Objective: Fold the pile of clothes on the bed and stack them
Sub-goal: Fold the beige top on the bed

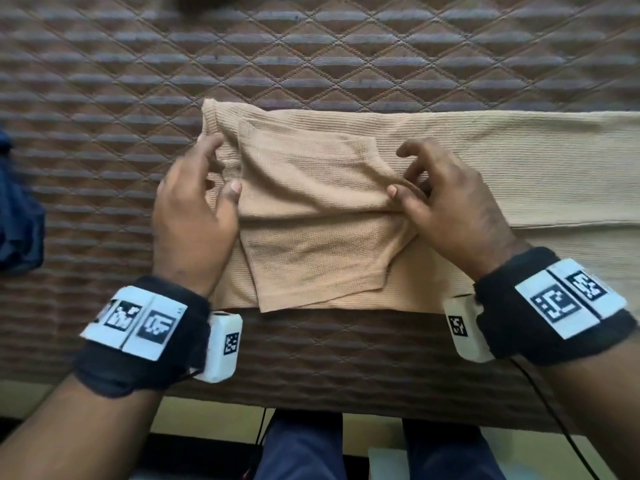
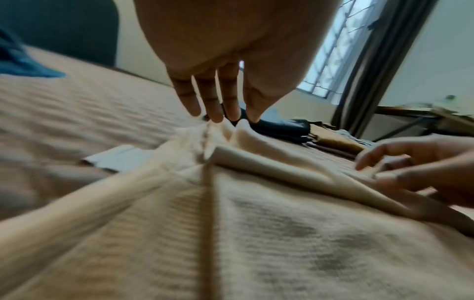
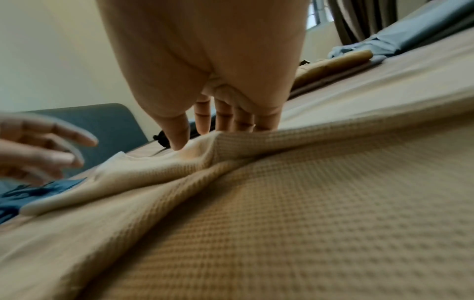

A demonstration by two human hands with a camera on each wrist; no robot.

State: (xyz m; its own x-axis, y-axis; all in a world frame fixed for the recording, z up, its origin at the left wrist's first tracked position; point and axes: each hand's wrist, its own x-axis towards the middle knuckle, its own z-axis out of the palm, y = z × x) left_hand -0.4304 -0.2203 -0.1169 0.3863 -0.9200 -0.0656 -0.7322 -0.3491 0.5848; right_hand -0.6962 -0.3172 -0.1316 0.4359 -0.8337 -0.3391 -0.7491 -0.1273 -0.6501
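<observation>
Navy cloth: lies bunched at the far left edge of the bed, well apart from the work.
Left hand: rests on the left edge of the tan garment; thumb and fingers curl and pinch the cloth there.
Tan garment: a waffle-knit piece spread on the quilted brown bed near its front edge, running out to the right.
Folded flap: a sleeve-like part lies across the body between both hands, creased along its middle.
Right hand: its fingers pinch a raised ridge of the flap at its right end.
Step in hand: likely setting the sleeve fold, an early fold of this piece.
Next move: probably flatten the ridge, then bring the long right part over; both hands need even tension or the crease skews.
Stack: 1 pile of folded clothes waits farther up the bed.
</observation>
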